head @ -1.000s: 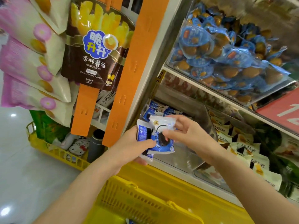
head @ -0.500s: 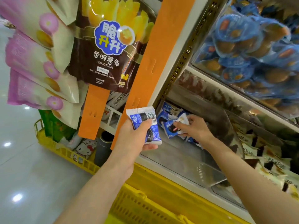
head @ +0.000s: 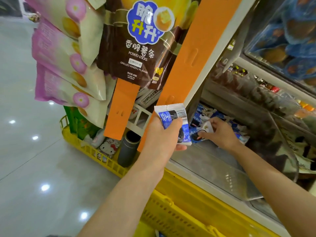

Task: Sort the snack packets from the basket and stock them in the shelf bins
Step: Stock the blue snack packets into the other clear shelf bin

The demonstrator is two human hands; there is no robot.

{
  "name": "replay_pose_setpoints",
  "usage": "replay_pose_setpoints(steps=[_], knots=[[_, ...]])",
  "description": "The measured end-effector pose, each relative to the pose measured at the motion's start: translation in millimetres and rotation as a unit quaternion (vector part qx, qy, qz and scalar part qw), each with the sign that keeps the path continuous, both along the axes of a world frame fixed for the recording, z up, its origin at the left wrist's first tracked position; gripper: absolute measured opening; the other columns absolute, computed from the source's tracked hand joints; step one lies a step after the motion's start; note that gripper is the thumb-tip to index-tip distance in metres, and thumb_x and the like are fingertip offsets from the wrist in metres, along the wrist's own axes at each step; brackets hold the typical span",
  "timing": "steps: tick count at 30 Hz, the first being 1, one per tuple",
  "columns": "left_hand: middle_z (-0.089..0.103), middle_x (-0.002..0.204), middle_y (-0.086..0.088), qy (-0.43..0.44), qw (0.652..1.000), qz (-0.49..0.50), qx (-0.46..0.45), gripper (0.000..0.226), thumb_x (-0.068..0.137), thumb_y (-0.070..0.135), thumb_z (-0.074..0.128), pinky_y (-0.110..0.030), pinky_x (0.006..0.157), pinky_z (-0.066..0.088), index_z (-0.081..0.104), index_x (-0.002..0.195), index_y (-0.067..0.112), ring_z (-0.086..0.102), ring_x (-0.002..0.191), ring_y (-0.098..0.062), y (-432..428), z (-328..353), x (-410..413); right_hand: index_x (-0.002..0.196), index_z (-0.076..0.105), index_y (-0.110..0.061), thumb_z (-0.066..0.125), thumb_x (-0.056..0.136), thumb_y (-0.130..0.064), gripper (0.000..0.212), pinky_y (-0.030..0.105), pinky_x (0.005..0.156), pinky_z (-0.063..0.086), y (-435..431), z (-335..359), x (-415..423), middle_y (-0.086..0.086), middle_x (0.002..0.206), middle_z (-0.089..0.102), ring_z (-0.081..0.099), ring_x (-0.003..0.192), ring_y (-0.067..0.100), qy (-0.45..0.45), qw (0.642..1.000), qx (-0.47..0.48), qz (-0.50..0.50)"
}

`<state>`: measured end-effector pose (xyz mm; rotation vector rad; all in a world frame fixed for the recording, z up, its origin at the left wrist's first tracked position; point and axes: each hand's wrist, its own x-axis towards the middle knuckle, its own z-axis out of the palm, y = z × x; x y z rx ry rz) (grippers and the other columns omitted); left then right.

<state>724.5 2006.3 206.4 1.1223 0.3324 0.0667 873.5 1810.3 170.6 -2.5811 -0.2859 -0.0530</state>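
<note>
Head view: the right hand (head: 220,132) reaches deep into the clear shelf bin (head: 239,183), fingers pinched on 1 blue-and-white snack packet (head: 202,132) that touches the heap of matching packets (head: 220,117) at the back. The left hand (head: 162,132) waits just outside the bin mouth, closed around a small stack of the same packets (head: 177,122) (I can make out at least 1, possibly more behind it), barcode side up.

To place this one well, I judge it best to lay the packet flat on the heap and let go only once it rests there, since a drop from height could send it sliding down the smooth bin floor toward the front lip. The left hand should stay close so the next packet passes across with little travel, and the wrist should keep clear of the bin's transparent side wall.

The packets are thin glossy film, pillow-shaped with crimped ends, light and slippery, so they will likely shift against each other. The bin is hard clear plastic with a rounded front edge. Below, the yellow basket (head: 172,214) is rigid slotted plastic. To the left hang a foil potato-stick bag (head: 135,48) and pink pouches (head: 65,65) beside a matte orange strip (head: 189,62).
</note>
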Motion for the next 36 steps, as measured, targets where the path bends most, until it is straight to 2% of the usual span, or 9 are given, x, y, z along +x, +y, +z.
replay_pose_setpoints(steps=[4, 9, 16, 20, 24, 27, 31, 34, 36], knots=[[0.062, 0.108, -0.001, -0.001, 1.0, 0.0, 0.012, 0.042, 0.091, 0.022, 0.055, -0.018, 0.049, 0.054, 0.044, 0.131, 0.026, 0.064, 0.064, -0.009, 0.3, 1.0, -0.5, 0.099, 0.054, -0.025, 0.075, 0.078, -0.023, 0.03, 0.023, 0.068, 0.043, -6.5, 8.1, 3.4, -0.003, 0.099, 0.058, 0.057, 0.085, 0.016, -0.006, 0.999, -0.04, 0.03], [0.062, 0.111, -0.002, 0.001, 1.0, 0.002, 0.013, 0.041, 0.092, 0.021, 0.055, -0.016, 0.048, 0.053, 0.044, 0.132, 0.024, 0.064, 0.065, -0.008, 1.4, 1.9, -1.3, 0.096, 0.055, -0.015, 0.073, 0.08, -0.019, 0.024, 0.028, 0.075, 0.049, 1.7, 4.3, 5.3, 0.003, 0.105, 0.057, 0.056, 0.096, 0.017, 0.039, 0.994, 0.094, -0.034], [0.06, 0.119, -0.003, -0.008, 1.0, -0.009, 0.029, 0.042, 0.093, 0.022, 0.053, -0.02, 0.055, 0.055, 0.042, 0.133, 0.024, 0.064, 0.074, -0.012, -2.0, 2.1, -4.0, 0.1, 0.061, -0.01, 0.072, 0.081, -0.024, 0.026, 0.027, 0.069, 0.037, 16.3, 1.3, 5.2, 0.008, 0.106, 0.058, 0.054, 0.097, 0.024, -0.134, 0.969, -0.201, 0.049], [0.058, 0.113, 0.0, -0.019, 0.999, -0.02, 0.032, 0.041, 0.093, 0.015, 0.052, -0.022, 0.06, 0.055, 0.041, 0.131, 0.024, 0.063, 0.074, -0.012, -5.6, 4.9, -6.5, 0.107, 0.061, -0.009, 0.071, 0.082, -0.027, 0.032, 0.034, 0.078, 0.044, 20.6, 6.5, 3.9, 0.012, 0.117, 0.055, 0.052, 0.108, 0.027, -0.123, 0.962, -0.241, 0.044], [0.059, 0.118, -0.003, -0.034, 0.997, -0.058, 0.036, 0.042, 0.091, 0.011, 0.053, -0.027, 0.065, 0.057, 0.044, 0.13, 0.024, 0.065, 0.083, -0.017, -6.3, 7.8, -10.0, 0.117, 0.056, -0.008, 0.061, 0.09, -0.023, 0.031, 0.035, 0.085, 0.045, 23.0, 19.9, -24.3, 0.012, 0.124, 0.051, 0.053, 0.107, 0.027, -0.129, 0.982, -0.139, 0.022], [0.058, 0.113, 0.0, -0.059, 0.992, -0.069, 0.082, 0.039, 0.09, 0.01, 0.055, -0.021, 0.06, 0.057, 0.045, 0.126, 0.022, 0.066, 0.083, -0.015, -5.6, 6.8, -12.3, 0.113, 0.055, -0.014, 0.047, 0.096, -0.023, 0.021, 0.017, 0.072, 0.041, 30.0, 31.9, -69.4, -0.001, 0.109, 0.056, 0.055, 0.087, 0.006, -0.186, 0.982, -0.017, 0.03], [0.06, 0.114, -0.001, -0.07, 0.98, -0.115, 0.149, 0.031, 0.089, 0.016, 0.059, -0.018, 0.056, 0.055, 0.043, 0.114, 0.024, 0.067, 0.069, -0.01, -13.1, 4.8, -19.0, 0.101, 0.058, -0.021, 0.036, 0.1, -0.028, 0.023, 0.008, 0.054, 0.042, 41.7, 49.6, -119.3, -0.01, 0.081, 0.061, 0.055, 0.061, -0.006, -0.026, 0.979, 0.196, 0.057], [0.063, 0.111, -0.002, -0.069, 0.962, -0.18, 0.193, 0.031, 0.091, 0.021, 0.056, -0.017, 0.057, 0.054, 0.047, 0.12, 0.018, 0.066, 0.066, -0.007, -19.2, 5.5, -26.8, 0.088, 0.065, -0.012, 0.043, 0.098, -0.025, 0.027, 0.013, 0.052, 0.044, 36.7, 62.3, -137.2, 0.004, 0.074, 0.062, 0.053, 0.055, 0.001, 0.028, 0.975, 0.212, 0.06], [0.06, 0.112, 0.0, -0.076, 0.955, -0.174, 0.226, 0.032, 0.092, 0.024, 0.053, -0.024, 0.07, 0.056, 0.047, 0.123, 0.016, 0.065, 0.082, -0.009, -23.2, 4.3, -31.7, 0.083, 0.065, -0.017, 0.05, 0.095, -0.02, 0.019, 0.013, 0.054, 0.048, 29.3, 66.5, -147.3, -0.003, 0.075, 0.065, 0.058, 0.059, 0.001, -0.005, 0.972, 0.228, 0.061]])
